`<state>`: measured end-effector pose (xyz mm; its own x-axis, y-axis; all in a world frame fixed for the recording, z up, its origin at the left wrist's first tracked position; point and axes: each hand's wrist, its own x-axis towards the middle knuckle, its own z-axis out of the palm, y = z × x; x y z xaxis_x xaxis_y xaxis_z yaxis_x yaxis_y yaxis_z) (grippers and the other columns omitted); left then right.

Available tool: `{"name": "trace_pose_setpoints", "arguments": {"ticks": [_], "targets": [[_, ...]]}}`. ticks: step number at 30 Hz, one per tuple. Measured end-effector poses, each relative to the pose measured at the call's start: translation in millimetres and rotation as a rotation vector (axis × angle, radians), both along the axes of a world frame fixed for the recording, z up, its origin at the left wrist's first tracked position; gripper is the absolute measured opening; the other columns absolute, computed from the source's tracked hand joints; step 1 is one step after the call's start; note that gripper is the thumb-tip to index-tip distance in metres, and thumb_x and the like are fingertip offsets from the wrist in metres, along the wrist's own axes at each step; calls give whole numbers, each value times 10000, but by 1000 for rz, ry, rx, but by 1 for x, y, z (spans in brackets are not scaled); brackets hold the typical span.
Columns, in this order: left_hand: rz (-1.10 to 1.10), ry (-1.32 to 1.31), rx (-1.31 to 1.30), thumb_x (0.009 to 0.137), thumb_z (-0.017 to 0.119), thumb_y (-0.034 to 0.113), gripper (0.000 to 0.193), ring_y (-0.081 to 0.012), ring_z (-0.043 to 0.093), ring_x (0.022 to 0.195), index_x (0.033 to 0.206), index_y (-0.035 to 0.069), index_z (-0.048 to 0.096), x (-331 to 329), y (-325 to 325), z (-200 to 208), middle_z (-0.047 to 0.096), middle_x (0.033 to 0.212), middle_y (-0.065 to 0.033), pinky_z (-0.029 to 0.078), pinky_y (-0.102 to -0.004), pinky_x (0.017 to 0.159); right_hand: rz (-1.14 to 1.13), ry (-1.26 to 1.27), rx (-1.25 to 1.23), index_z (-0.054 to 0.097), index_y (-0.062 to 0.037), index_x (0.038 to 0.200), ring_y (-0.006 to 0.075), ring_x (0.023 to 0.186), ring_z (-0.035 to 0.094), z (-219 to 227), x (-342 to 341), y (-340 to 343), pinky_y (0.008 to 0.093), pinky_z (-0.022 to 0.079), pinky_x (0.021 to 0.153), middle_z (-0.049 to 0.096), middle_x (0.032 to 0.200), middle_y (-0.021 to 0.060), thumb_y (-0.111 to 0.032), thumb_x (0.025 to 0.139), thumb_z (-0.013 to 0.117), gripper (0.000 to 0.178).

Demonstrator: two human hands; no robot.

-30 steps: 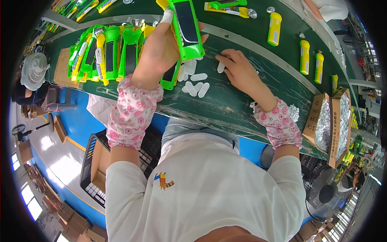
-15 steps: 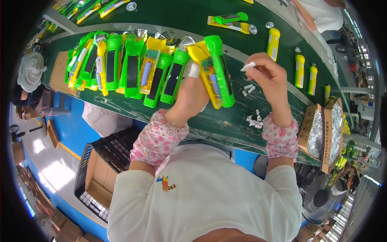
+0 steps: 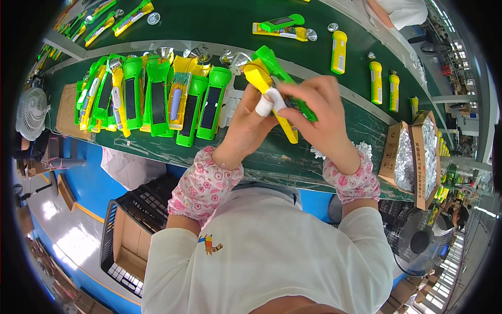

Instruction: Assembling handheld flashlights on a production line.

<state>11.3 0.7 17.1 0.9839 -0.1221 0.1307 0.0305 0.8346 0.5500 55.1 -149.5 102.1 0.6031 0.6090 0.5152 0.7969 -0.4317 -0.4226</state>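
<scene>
The curled left hand is gripping an unclosed flashlight, the right hand is pinching a white oval pad against it, and unassembled flashlights are lying leftward.

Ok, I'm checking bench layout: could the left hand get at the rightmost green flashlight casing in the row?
Probably yes: the green flashlight casing lies just left of the left hand, uncovered, though that hand is holding the opened yellow-and-green flashlight.
</scene>
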Motion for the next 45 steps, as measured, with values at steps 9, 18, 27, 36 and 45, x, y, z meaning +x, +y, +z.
{"name": "trace_pose_setpoints", "arguments": {"ticks": [9, 18, 27, 36, 45], "targets": [[118, 225, -53, 1019, 418, 255, 301, -158, 540, 1048, 1289, 129, 377, 4, -11, 18, 521, 1134, -41, 446, -352, 930, -130, 308, 37, 464, 45, 1300, 348, 946, 568, -40, -18, -15, 377, 467, 830, 495, 1100, 215, -220, 972, 483, 422], [237, 247, 32, 1010, 440, 225, 264, -135, 553, 989, 1226, 74, 444, 2, -8, 28, 540, 1072, -33, 467, -314, 861, -102, 430, 293, 547, 23, 1236, 257, 853, 557, -49, -27, -12, 316, 441, 775, 561, 954, 157, -202, 998, 390, 363], [290, 354, 126, 958, 394, 90, 224, -177, 588, 963, 1174, 77, 453, 8, -13, 21, 563, 1078, -72, 495, -353, 842, -188, 389, 368, 574, 23, 1179, 257, 774, 556, -53, -33, 0, 323, 448, 712, 550, 879, 148, -171, 991, 406, 319], [40, 156, 274, 828, 515, -14, 436, -207, 579, 1031, 1240, 53, 389, 3, 3, 14, 541, 1103, -88, 492, -344, 855, -183, 446, 378, 554, 16, 1209, 273, 796, 562, -56, -40, -6, 332, 450, 715, 551, 891, 159, -167, 986, 406, 324], [24, 149, 93, 770, 498, 40, 556, -283, 509, 1172, 1312, 32, 375, -6, -2, 10, 520, 1183, -142, 420, -427, 1009, -259, 264, 103, 418, -126, 1415, 289, 767, 598, -58, -60, 5, 377, 534, 617, 427, 1056, 175, -111, 890, 537, 538]]}}
